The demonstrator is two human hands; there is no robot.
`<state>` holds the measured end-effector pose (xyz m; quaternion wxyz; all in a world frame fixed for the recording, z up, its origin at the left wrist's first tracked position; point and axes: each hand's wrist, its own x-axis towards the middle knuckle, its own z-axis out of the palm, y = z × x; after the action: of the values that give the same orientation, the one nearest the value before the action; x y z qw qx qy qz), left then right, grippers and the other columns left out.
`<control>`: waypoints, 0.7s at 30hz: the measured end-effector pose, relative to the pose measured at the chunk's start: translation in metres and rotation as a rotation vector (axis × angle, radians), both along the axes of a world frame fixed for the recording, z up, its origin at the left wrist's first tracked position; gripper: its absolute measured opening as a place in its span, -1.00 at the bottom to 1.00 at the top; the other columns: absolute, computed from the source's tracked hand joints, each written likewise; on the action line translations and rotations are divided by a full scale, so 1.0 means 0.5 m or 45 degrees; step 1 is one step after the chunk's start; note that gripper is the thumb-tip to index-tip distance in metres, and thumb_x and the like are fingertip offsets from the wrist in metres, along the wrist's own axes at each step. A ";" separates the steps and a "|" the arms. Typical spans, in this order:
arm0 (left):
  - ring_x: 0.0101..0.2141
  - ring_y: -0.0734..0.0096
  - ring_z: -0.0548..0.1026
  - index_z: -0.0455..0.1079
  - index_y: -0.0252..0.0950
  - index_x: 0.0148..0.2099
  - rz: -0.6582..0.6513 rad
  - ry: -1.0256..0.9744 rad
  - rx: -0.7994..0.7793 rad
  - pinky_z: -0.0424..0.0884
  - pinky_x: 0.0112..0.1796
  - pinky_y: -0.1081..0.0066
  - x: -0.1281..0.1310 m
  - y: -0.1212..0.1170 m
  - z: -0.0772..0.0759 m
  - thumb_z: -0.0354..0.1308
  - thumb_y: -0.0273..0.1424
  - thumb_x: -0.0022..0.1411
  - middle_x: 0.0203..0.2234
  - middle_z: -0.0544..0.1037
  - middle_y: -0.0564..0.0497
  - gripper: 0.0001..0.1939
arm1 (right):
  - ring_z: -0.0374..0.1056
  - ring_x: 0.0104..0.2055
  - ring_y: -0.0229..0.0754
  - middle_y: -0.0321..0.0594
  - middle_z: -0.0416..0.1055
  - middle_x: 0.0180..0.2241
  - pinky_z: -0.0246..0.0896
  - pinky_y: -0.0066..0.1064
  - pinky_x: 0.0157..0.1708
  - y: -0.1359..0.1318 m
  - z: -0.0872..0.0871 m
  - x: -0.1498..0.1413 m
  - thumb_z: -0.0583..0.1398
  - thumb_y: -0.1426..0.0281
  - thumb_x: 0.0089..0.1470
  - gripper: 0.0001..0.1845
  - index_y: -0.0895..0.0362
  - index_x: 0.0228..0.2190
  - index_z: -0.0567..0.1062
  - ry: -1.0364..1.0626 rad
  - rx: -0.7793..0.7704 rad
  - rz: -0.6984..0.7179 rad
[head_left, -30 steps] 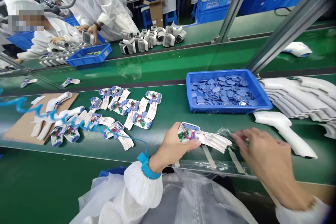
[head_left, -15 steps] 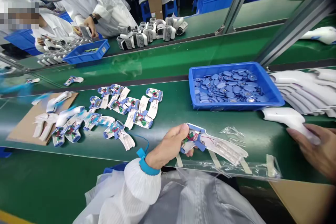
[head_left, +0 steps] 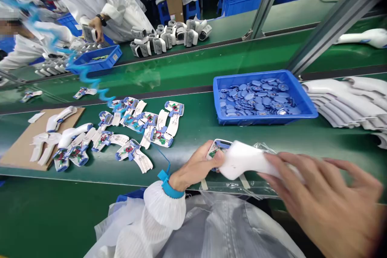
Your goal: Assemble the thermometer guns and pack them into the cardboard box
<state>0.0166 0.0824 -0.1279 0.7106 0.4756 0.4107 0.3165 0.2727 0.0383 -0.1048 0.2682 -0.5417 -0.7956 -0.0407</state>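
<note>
My left hand [head_left: 195,167] grips an open thermometer-gun half [head_left: 223,144], with wiring and blue plastic parts inside its white shell. A white cover shell [head_left: 243,161] is in my right hand [head_left: 323,193], pinched by its handle end. The cover's wide end lies over the open half, close to my left thumb; whether the two are seated together I cannot tell. Most of the lower half is hidden behind the cover and my fingers. A blue wrist strap with a cord [head_left: 173,190] circles my left wrist.
Several open wired halves [head_left: 133,153] lie left on the green bench. Beyond them is a cardboard sheet [head_left: 18,145] bearing shells. A blue tray [head_left: 266,120] of blue oval parts and stacked white shells [head_left: 338,92] stand right. A coiled blue hose [head_left: 87,78] hangs left. Co-workers work across the line.
My right hand has lifted the white cover from beside the stacked shells and brought it left over the open half. My left hand keeps its hold. The blue hose has swung.
</note>
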 end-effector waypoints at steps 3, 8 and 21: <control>-0.31 0.40 0.44 0.41 -0.35 0.09 0.028 0.058 -0.030 0.35 -0.29 0.43 0.002 -0.005 -0.004 0.44 -0.03 0.14 -0.27 0.52 -0.02 -0.36 | 0.49 -0.09 0.11 -0.01 0.59 -0.07 0.13 0.06 0.01 0.026 -0.002 -0.069 0.20 0.41 0.32 -0.69 0.17 0.07 0.51 -0.359 0.231 0.226; -0.28 0.38 0.44 0.47 -0.33 0.05 0.096 0.286 0.179 0.33 -0.28 0.43 -0.002 -0.010 0.009 0.38 -0.11 0.21 -0.22 0.57 -0.02 -0.50 | 0.51 -0.06 -0.01 -0.06 0.55 0.00 0.36 -0.15 -0.11 0.066 -0.020 -0.073 0.05 0.11 0.42 -0.52 0.11 0.19 0.41 0.104 -0.347 0.325; -0.33 0.07 0.59 0.40 -0.31 -0.01 -0.113 0.945 0.675 0.37 -0.32 0.26 0.026 -0.015 0.034 0.23 -0.34 0.21 -0.28 0.61 -0.15 -0.69 | 0.06 -0.59 -0.31 -0.31 0.15 -0.66 -0.12 -0.32 -0.49 0.115 -0.005 -0.231 0.06 0.21 0.39 -0.41 0.08 -0.68 0.20 0.479 -0.041 -0.045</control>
<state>0.0296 0.0750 -0.1109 0.3820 0.7393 0.5218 0.1880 0.1570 0.0959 -0.1071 0.4028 -0.5578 -0.7224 0.0694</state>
